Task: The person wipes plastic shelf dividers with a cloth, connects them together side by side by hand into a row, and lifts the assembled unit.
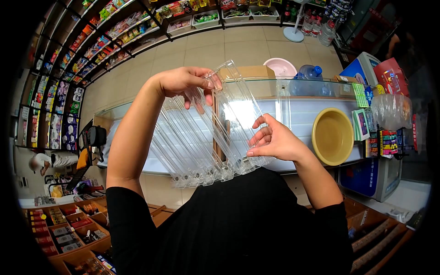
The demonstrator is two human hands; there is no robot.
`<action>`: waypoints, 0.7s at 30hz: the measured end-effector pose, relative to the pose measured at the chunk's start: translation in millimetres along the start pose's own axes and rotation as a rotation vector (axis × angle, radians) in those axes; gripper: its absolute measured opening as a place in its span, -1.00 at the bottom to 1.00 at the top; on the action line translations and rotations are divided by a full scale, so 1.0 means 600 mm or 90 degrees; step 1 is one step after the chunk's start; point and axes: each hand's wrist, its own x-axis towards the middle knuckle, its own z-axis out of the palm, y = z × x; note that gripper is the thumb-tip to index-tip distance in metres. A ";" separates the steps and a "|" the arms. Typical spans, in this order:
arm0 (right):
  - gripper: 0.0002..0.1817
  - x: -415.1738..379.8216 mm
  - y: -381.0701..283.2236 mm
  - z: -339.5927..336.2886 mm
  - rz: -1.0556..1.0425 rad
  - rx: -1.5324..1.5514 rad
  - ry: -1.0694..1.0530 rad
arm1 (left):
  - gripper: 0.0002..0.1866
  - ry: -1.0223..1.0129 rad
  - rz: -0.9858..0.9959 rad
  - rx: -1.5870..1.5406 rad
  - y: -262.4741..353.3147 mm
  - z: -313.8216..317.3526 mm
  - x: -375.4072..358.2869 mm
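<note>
Several long, clear plastic channel strips (195, 137), joined side by side like a shelf divider tray, slant across the glass counter (298, 114) in front of me. My left hand (195, 85) is closed over their far end, thumb and fingers gripping the clear plastic. At the near right side, my right hand (275, 140) pinches the edge of the outermost strip between curled fingers and thumb. Small clips or end pieces line the near ends of the strips, close to my black shirt (243, 206).
A yellow basin (333, 136) stands on the counter to the right, beside boxes and small goods. Beyond the glass are a cardboard box (250, 73), a pink basin (280, 67) and a blue water jug (309, 73). Snack shelves (98, 43) curve round the left; another person (52, 160) is at far left.
</note>
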 end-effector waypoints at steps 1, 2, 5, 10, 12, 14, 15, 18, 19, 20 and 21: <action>-0.19 0.001 -0.001 0.000 0.013 0.000 0.003 | -0.64 0.000 0.000 0.000 0.000 0.000 0.000; -0.19 0.001 -0.001 -0.001 0.013 0.000 0.002 | -0.65 -0.001 -0.001 0.002 0.001 0.000 0.001; -0.21 0.000 -0.001 0.000 0.019 -0.002 -0.003 | -0.65 0.001 -0.003 0.003 0.001 0.001 0.001; -0.28 0.004 0.005 0.001 0.019 0.009 0.003 | -0.64 0.001 -0.004 0.001 -0.002 0.000 0.004; -0.29 0.005 0.009 0.002 0.020 0.005 0.002 | -0.64 0.008 -0.008 -0.004 -0.001 0.002 0.005; -0.31 0.006 0.015 0.003 0.021 0.002 0.001 | -0.64 -0.004 -0.008 -0.008 -0.005 -0.003 0.008; -0.31 0.006 0.017 0.004 0.009 0.001 -0.002 | -0.65 -0.016 -0.008 -0.013 -0.008 -0.005 0.010; -0.32 0.007 0.018 0.004 -0.006 -0.003 -0.006 | -0.67 -0.018 0.056 -0.058 -0.029 -0.008 0.022; -0.32 0.007 0.018 0.004 -0.009 -0.005 -0.007 | -0.67 -0.018 0.055 -0.058 -0.031 -0.010 0.025; -0.32 0.007 0.018 0.004 -0.009 -0.004 -0.008 | -0.70 -0.016 0.076 -0.041 -0.032 -0.013 0.027; -0.32 0.007 0.018 0.003 -0.014 -0.006 -0.009 | -0.72 -0.013 0.097 -0.024 -0.032 -0.015 0.028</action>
